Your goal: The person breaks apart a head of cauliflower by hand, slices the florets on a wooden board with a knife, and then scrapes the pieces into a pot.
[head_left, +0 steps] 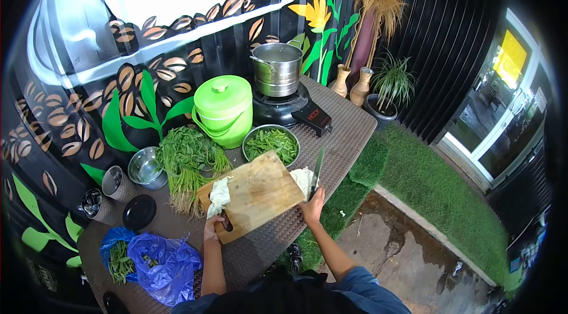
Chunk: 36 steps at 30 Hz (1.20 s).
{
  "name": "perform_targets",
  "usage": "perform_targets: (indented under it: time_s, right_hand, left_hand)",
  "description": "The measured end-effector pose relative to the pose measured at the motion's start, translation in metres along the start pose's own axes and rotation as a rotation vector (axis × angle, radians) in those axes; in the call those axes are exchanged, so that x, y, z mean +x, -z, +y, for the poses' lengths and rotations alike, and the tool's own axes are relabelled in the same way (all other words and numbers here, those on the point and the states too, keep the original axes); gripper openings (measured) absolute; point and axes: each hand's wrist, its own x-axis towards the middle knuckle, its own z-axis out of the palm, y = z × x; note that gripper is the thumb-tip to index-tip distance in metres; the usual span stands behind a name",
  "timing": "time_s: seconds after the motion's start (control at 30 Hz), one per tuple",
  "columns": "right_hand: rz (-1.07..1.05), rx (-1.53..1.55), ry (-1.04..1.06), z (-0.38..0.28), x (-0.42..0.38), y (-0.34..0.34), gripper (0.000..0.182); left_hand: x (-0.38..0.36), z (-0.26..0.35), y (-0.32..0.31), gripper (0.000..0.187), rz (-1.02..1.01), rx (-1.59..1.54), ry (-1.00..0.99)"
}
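A wooden cutting board is tilted over the near part of the table, its far corner overlapping a metal bowl of cut greens. My left hand is closed round the board's handle end, by the slot. Just above those fingers, a crumpled white cloth or tissue lies on the board. In my right hand is a knife, blade pointing up and away. A second white crumpled piece sits beside that hand, at the board's right edge.
Leafy greens with roots lie left of the board, near a green lidded bucket. Behind stands a steel pot on a black stove. Blue plastic bags, a steel bowl and a black lid occupy the left.
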Motion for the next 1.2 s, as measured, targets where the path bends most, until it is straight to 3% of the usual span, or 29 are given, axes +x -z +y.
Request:
perform_targets:
  time_s: [0.1, 0.17, 0.2, 0.33, 0.5, 0.57, 0.63, 0.77, 0.83, 0.97, 1.0, 1.1, 1.2]
  right_hand:
    - [0.033, -0.023, -0.028, 0.005, 0.014, 0.001, 0.066]
    - [0.102, -0.074, 0.108, 0.003, 0.021, 0.003, 0.069]
    - [0.091, -0.045, 0.083, -0.005, 0.023, 0.008, 0.077]
    - [0.112, -0.139, 0.130, 0.005, 0.053, 0.009, 0.089]
    - [0.095, -0.209, 0.183, 0.027, 0.102, 0.012, 0.084]
    - [0.110, -0.280, 0.198, 0.034, 0.115, 0.009, 0.083]
    - [0.118, -0.298, 0.229, 0.039, 0.126, 0.008, 0.083]
    - [-0.020, -0.314, 0.204, 0.046, 0.132, 0.015, 0.089]
    - [-0.083, -0.283, 0.246, 0.039, 0.127, 0.029, 0.093]
    - [0.060, -0.314, 0.271, 0.033, 0.100, 0.039, 0.067]
    - [0.074, -0.284, 0.234, 0.028, 0.083, 0.043, 0.053]
    - [0.094, -0.265, 0.226, 0.027, 0.033, 0.035, 0.046]
    - [-0.138, -0.030, -0.010, 0.010, -0.002, 0.034, 0.033]
  left_hand:
    - [-0.007, -0.001, -0.009, 0.047, -0.002, 0.128, 0.013]
    - [-0.014, 0.000, -0.016, 0.043, -0.107, 0.155, 0.040]
    - [-0.021, -0.002, -0.032, 0.037, 0.026, 0.119, 0.039]
    - [-0.006, -0.005, -0.008, 0.035, 0.039, 0.220, 0.108]
    - [0.021, -0.022, 0.012, 0.033, -0.066, 0.378, 0.232]
    - [0.028, -0.033, 0.006, 0.038, -0.061, 0.342, 0.217]
    - [0.034, -0.039, 0.003, 0.044, -0.196, 0.359, 0.196]
    - [0.053, -0.051, -0.023, 0.049, -0.191, 0.343, 0.202]
    - [0.050, -0.051, -0.053, 0.041, -0.102, 0.349, 0.060]
    - [0.045, -0.038, -0.068, 0.041, 0.059, 0.624, -0.072]
    - [0.049, -0.036, -0.062, 0.041, 0.111, 0.661, -0.130]
    - [0.049, -0.035, -0.064, 0.038, 0.287, 0.795, -0.231]
    - [0.042, -0.038, -0.077, 0.034, 0.381, 1.242, -0.424]
